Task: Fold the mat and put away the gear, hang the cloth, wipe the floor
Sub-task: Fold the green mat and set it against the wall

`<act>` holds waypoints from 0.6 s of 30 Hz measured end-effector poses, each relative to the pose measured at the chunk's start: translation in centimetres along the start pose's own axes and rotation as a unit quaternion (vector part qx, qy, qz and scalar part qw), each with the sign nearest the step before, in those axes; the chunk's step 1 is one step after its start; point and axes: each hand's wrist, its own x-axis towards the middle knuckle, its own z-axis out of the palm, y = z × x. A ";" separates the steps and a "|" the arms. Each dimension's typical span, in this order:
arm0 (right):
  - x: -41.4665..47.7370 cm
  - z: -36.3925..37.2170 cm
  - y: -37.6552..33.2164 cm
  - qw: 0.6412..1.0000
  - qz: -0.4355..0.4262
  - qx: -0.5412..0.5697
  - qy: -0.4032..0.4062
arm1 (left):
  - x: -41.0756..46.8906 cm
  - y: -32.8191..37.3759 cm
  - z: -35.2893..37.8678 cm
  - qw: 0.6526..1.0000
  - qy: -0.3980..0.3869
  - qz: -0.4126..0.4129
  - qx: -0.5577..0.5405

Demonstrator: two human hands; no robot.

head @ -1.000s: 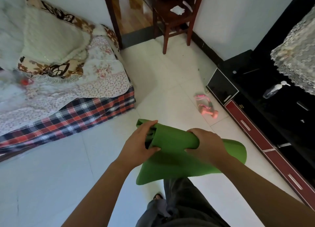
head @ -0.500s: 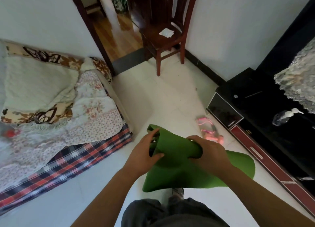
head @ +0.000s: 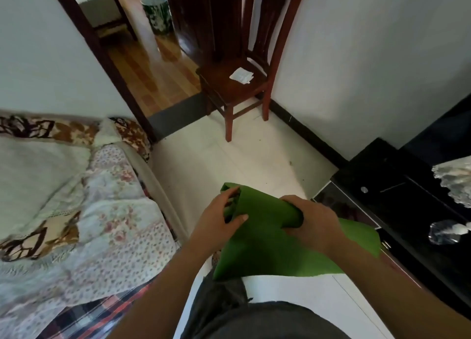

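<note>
Single head-worn wide-angle view, looked forward and down from standing height. Left hand (head: pixel 219 221) and right hand (head: pixel 312 224) close, lower centre. Bed (head: pixel 76 211) at left, chair (head: pixel 237 84) and doorway farther ahead. No second view.

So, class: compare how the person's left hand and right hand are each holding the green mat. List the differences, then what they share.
The left hand pinches the rolled end of the green mat, fingers at its opening; the right hand wraps around the roll's middle. The left hand's thumb lies flat on top of the mat; the right hand's fingers curl under it. Both keep a grip on the mat, held off the floor.
</note>
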 end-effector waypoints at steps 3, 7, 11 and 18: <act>5.1 -1.7 -1.4 0.999 0.033 -0.001 0.016 | 6.0 1.1 -3.2 1.000 -0.016 0.019 -0.001; 11.8 -4.0 -1.7 0.995 0.075 0.038 0.057 | 14.6 2.4 -5.8 0.999 -0.038 0.027 0.007; 17.8 -6.6 -0.6 0.989 0.118 0.049 0.073 | 22.4 4.5 -6.5 0.996 -0.084 0.013 -0.005; 30.6 -10.6 5.0 0.982 0.166 0.064 0.064 | 38.1 8.7 -5.5 0.986 -0.148 0.038 0.073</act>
